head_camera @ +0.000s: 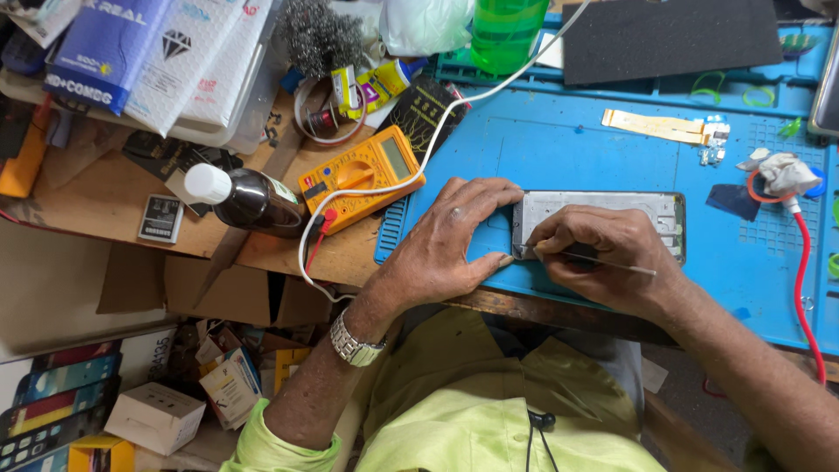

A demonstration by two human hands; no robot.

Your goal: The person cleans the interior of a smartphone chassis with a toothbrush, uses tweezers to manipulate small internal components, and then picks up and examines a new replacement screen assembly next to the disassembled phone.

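An opened phone frame (603, 210), grey and metallic inside, lies on a blue work mat (577, 149). My left hand (446, 245) rests flat on the mat, its fingertips pressing the frame's left end. My right hand (603, 253) covers the frame's lower left part and is shut on a thin metal tool (612, 260), whose tip meets the frame's lower left corner. A metal watch sits on my left wrist.
A yellow multimeter (363, 175) and a dark bottle (245, 197) with a white cap lie left of the mat. A white cable (454, 100) crosses the bench. A flex strip (655, 127), a red wire (800, 280) and a green bottle (507, 31) are further back. Boxes lie on the floor.
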